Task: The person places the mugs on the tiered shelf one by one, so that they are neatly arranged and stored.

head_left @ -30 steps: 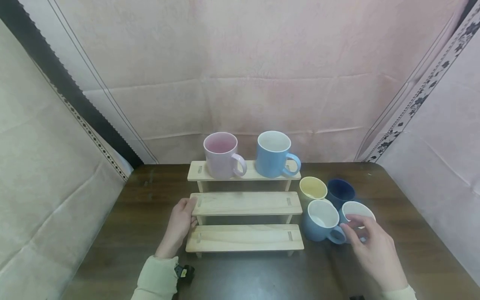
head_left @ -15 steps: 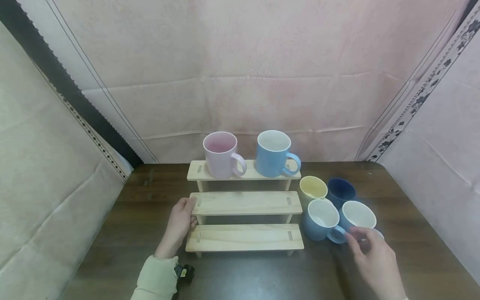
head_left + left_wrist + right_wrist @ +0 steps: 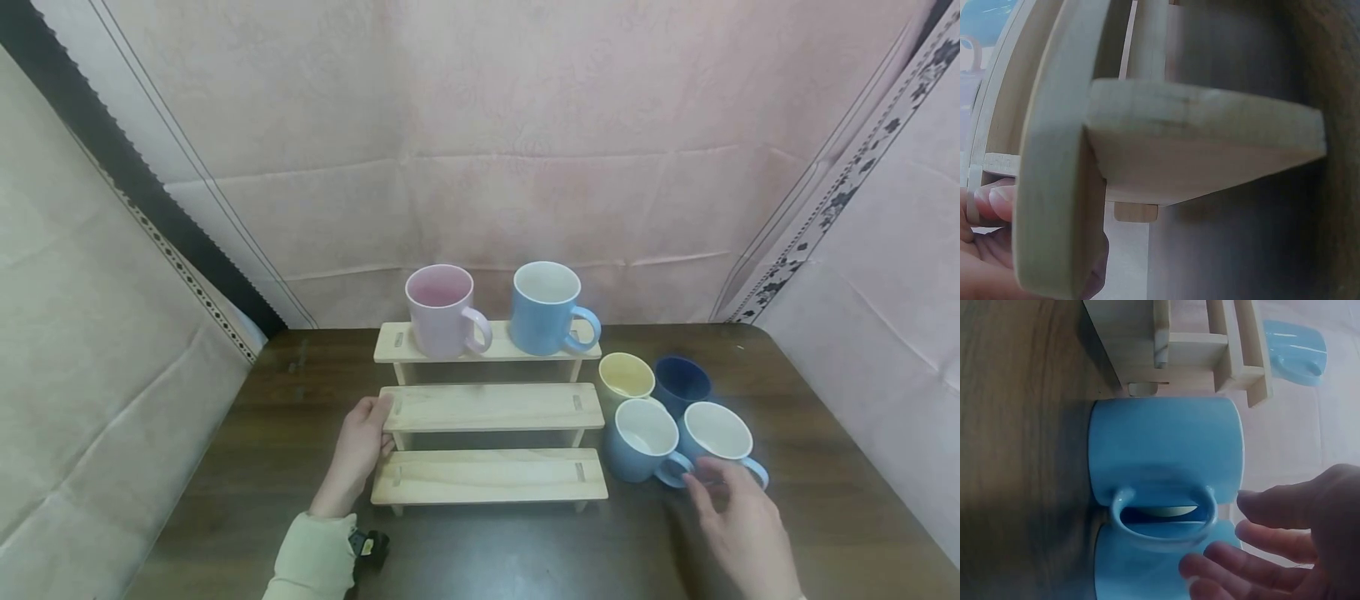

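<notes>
Three pale cloth panels (image 3: 480, 125) stand behind and to both sides of our dark brown table (image 3: 487, 554). On it, near the middle, we have a light wooden rack (image 3: 491, 408) with three steps, the highest at the back. A pale sleeve (image 3: 311, 554) covers our left forearm at the near edge of the view.

Our right hand (image 3: 742, 521) is at the near side of the mugs on the right, holding nothing we can see; its fingers are loosely bent, with a moderate gap to the thumb. Our left hand (image 3: 358, 450) grips the left end of the rack's middle step, thumb above and fingers below.

We count six upright mugs. On the top step, a lilac mug (image 3: 438, 317) stands left of a light blue mug (image 3: 540, 317). On the table, just right of the rack, four are grouped closely: a yellow mug (image 3: 624, 375) and a navy mug (image 3: 682, 383) behind, a left front blue mug (image 3: 633, 454) and a right front blue mug (image 3: 697, 442) nearer us.

Smaller is the black wrist gadget (image 3: 372, 546) beside our left cuff. Smallest, the left front mug's handle (image 3: 677, 468) lies right by our right thumb; whether they touch, we cannot tell.
</notes>
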{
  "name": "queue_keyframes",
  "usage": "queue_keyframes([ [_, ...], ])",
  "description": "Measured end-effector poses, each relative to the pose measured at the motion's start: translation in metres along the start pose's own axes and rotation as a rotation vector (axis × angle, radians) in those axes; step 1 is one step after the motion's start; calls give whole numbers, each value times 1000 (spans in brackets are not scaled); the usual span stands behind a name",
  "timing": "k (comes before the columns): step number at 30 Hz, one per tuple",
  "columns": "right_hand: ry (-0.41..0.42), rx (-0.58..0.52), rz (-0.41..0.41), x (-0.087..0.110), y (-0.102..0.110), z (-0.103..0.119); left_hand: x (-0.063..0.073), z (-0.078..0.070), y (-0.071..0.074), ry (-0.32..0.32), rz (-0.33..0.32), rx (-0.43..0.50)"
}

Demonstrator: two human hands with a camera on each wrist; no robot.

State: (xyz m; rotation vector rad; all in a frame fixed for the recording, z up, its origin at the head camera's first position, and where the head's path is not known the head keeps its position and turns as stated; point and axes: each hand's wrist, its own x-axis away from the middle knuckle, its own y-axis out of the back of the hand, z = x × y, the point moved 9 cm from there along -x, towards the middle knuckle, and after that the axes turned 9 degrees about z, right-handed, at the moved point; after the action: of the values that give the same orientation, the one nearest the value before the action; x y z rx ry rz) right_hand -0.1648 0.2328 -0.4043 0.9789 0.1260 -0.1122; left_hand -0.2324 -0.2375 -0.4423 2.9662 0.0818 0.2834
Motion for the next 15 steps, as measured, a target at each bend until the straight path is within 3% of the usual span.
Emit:
queue_keyframes([
  [15, -24, 64, 60, -6, -14, -2, 0, 0, 0, -12, 4, -6],
])
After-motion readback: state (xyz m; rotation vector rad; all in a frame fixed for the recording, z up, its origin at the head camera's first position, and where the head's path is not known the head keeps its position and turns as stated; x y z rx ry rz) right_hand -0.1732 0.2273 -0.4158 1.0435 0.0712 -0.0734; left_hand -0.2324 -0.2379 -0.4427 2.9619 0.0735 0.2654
